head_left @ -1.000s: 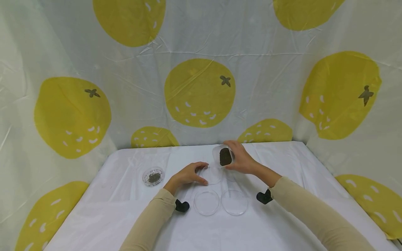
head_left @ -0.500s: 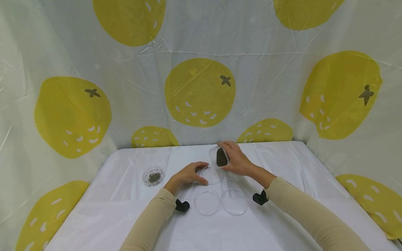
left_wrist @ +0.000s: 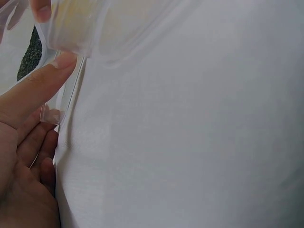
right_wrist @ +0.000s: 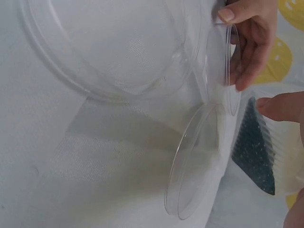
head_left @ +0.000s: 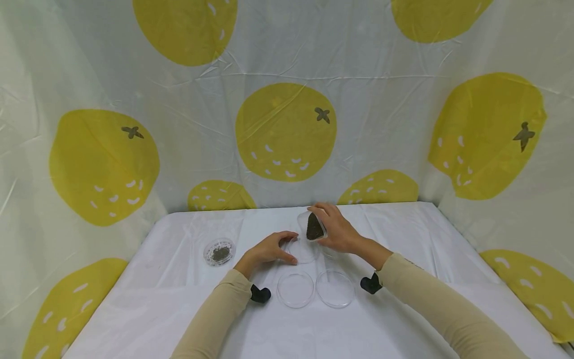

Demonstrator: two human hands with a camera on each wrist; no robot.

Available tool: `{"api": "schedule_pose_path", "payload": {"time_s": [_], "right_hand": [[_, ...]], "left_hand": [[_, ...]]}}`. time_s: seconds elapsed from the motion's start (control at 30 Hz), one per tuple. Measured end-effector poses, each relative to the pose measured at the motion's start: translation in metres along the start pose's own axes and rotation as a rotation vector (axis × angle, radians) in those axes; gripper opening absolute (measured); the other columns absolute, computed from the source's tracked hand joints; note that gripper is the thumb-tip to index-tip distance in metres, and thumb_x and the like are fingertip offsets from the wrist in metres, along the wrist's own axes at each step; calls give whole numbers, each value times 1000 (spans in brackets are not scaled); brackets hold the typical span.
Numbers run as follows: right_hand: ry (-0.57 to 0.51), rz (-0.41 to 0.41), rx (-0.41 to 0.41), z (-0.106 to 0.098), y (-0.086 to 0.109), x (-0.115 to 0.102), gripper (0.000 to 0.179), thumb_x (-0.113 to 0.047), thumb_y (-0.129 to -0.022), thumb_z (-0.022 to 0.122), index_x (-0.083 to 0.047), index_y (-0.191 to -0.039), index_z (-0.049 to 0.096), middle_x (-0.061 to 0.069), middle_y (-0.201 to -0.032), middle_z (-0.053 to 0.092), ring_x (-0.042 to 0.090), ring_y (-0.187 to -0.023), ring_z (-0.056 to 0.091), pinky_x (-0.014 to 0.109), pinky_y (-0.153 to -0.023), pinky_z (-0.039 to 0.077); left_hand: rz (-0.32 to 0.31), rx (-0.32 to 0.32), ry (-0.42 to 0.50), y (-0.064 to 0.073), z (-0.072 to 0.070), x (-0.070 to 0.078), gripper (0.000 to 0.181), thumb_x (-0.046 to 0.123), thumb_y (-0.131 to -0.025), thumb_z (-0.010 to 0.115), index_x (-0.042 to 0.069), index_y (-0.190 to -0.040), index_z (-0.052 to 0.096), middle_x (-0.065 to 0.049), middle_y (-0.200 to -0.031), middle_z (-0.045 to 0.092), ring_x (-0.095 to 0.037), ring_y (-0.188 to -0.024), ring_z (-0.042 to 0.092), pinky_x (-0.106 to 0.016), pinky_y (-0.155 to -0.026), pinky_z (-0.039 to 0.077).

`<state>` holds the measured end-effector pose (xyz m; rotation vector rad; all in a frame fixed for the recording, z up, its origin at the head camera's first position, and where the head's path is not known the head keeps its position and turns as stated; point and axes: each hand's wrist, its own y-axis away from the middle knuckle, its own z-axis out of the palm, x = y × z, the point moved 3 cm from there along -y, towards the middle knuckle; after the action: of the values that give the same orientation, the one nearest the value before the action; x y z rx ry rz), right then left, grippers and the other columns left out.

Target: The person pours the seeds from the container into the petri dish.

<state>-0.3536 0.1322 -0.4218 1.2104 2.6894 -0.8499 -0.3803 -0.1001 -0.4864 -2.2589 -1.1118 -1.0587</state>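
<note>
My right hand (head_left: 338,232) grips a clear plastic tub (head_left: 304,221) and holds it tilted over the back of the table. Dark, soil-like grains (head_left: 315,227) have banked up in the tub's lower corner; in the right wrist view the same grains (right_wrist: 255,149) form a wedge behind ribbed clear plastic. Just below the tub, my left hand (head_left: 267,248) curls thumb and fingers round the edge of a clear petri dish (head_left: 302,252). That dish's rim (right_wrist: 230,71) shows beside the left fingertips in the right wrist view.
Two clear round dishes (head_left: 295,290) (head_left: 335,289) lie side by side nearer the front. Another dish (head_left: 219,252), holding dark grains, stands at the left. A further clear dish (right_wrist: 192,164) sits by the held one. A lemon-print curtain (head_left: 287,132) hangs behind the white-covered table (head_left: 179,299).
The right hand has moved a little left with the tub and tipped it further; the grains inside have shifted into a wedge. My left hand keeps its place.
</note>
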Motion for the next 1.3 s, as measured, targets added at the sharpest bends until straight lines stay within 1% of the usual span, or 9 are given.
{"api": "schedule_pose_path", "payload": {"time_s": [0.2,0.43,0.6,0.77,1.0,1.3], "right_hand": [[40,-9,-10,1,-1,1,92,-8,-73,95,-8,-151,45,18,-151,40,39,-142,35,56,-109,41],[58,-19,-11,1,-1,0,93,-9,-73,95,-8,-152,45,16,-151,40,38,-142,35,54,-110,42],[62,-33,-8,1,-2,-1,93,-9,-73,96,-8,-151,46,17,-150,41,38,-141,36,54,-109,42],[68,-47,-9,2,-2,0,93,-9,-73,96,-7,-152,46,17,-150,41,37,-141,36,53,-109,42],[77,-56,-10,4,-1,2,94,-8,-73,96,-8,-152,46,17,-150,40,37,-141,35,53,-109,43],[73,-58,-5,3,-1,0,93,-7,-73,95,-8,-152,46,17,-151,41,37,-142,35,53,-107,44]], "left_hand": [[2,1,-4,0,-1,0,79,19,-77,94,10,-147,58,-4,-145,58,-22,-141,45,-38,-119,30],[5,2,1,0,-1,0,79,19,-77,94,10,-147,58,-4,-144,58,-23,-140,46,-38,-119,31],[2,1,7,0,-1,-1,79,18,-77,94,9,-146,58,-4,-144,59,-23,-140,46,-39,-119,31],[-1,-5,10,0,-1,0,79,18,-77,94,9,-147,58,-4,-143,59,-21,-140,46,-36,-119,31],[5,-5,12,0,-1,0,78,18,-77,94,9,-146,58,-4,-143,59,-22,-140,46,-37,-119,31],[-3,0,-11,0,-1,0,78,21,-78,94,11,-147,58,-3,-144,59,-21,-141,45,-38,-119,31]]}}
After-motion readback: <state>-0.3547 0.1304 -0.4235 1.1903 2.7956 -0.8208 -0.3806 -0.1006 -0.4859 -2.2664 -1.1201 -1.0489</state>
